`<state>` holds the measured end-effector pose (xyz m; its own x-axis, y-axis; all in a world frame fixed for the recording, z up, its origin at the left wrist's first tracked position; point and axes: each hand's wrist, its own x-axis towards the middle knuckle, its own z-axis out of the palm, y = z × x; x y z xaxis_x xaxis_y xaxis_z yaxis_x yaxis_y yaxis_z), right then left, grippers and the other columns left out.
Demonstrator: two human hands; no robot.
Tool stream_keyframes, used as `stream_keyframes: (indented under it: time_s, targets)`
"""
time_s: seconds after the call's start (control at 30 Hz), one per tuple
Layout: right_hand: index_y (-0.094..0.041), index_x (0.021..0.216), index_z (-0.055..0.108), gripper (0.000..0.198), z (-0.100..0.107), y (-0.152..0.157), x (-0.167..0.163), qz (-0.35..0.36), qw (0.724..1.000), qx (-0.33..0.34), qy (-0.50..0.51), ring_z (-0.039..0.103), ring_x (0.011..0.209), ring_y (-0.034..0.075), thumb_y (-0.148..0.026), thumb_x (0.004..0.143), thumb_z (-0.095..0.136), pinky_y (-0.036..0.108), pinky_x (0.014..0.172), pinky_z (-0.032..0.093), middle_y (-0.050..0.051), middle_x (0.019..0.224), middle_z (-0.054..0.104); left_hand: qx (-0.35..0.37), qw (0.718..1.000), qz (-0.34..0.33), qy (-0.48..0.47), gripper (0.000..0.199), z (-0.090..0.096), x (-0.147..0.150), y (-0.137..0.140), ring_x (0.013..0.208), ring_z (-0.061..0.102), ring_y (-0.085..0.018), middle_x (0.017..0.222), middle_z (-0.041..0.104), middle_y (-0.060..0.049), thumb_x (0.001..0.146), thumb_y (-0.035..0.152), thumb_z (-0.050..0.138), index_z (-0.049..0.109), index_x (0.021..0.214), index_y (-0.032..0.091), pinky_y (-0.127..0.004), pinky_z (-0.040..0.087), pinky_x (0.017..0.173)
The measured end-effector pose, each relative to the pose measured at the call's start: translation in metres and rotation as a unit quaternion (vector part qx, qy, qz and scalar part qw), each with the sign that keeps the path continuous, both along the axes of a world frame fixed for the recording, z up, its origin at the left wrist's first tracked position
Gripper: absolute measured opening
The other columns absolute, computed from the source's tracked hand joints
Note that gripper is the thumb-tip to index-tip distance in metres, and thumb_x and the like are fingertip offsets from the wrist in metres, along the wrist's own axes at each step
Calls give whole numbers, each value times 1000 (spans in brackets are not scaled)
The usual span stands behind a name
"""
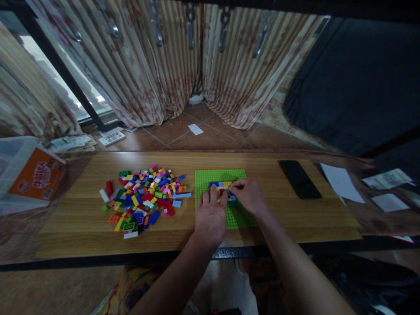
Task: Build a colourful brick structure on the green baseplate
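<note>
A low build of toy bricks (225, 184) in blue, yellow, white and red is set on a green studded baseplate (203, 175). My left hand (210, 216) reaches over the plate's left half, its fingers stretched out and resting on the build's left and near side. At the build's right edge, the thumb and forefinger of my right hand (249, 195) are pinched together. Whatever lies between those fingertips is too small and hidden to make out. Part of the build is covered by my fingers.
Left of the baseplate, a heap of loose toy bricks (141, 197) spreads over the wooden table (78, 232). A black phone (300, 179) lies to the right, near white paper (341, 181). Beyond the left edge stands a clear plastic bin (16, 151) with an orange label.
</note>
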<state>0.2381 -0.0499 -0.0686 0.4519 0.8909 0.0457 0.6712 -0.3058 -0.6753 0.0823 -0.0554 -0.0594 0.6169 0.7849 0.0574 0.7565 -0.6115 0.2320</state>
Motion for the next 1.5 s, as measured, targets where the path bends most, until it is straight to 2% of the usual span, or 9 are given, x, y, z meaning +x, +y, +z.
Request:
stream_keyframes:
  time_s: [0.3, 0.6, 0.87, 1.33, 1.5]
  targets:
    - [-16, 71, 73, 11, 2, 1, -3, 1, 1000, -3, -21, 66, 67, 19, -19, 75, 63, 30, 65, 47, 7, 72, 73, -2, 1000, 3, 29, 46, 8, 5, -2, 121, 48, -36, 145, 41, -22, 89, 13, 41, 50, 134, 15, -50, 44, 95]
    - [-17, 75, 74, 9, 1, -7, 12, 48, 996, 7, 77, 66, 67, 17, -23, 70, 69, 27, 64, 48, 4, 73, 73, 22, 1000, -18, -1, 45, -7, -4, 4, 124, 47, -33, 145, 43, -17, 91, 18, 44, 49, 136, 21, -51, 43, 98]
    - [-19, 72, 73, 6, 2, -7, 9, 47, 997, 15, 59, 64, 64, 16, -22, 66, 71, 29, 65, 48, 2, 70, 72, 15, 999, -36, -4, 50, -6, -9, 3, 128, 44, -32, 144, 43, -16, 88, 12, 44, 48, 137, 22, -52, 41, 101]
    - [-18, 74, 72, 7, -3, -8, 8, 58, 997, 14, 39, 63, 66, 16, -20, 69, 68, 29, 67, 48, 3, 73, 72, 3, 1000, -14, -1, 47, -4, -5, -1, 129, 45, -33, 146, 41, -18, 88, 14, 44, 51, 134, 21, -51, 41, 101]
    - [-18, 74, 72, 13, -4, -10, 13, 43, 991, 43, 120, 64, 69, 17, -30, 72, 67, 30, 67, 48, 3, 74, 72, 10, 998, -17, -64, 49, -12, -11, -3, 130, 44, -32, 145, 42, -16, 88, 14, 44, 47, 137, 20, -50, 40, 104]
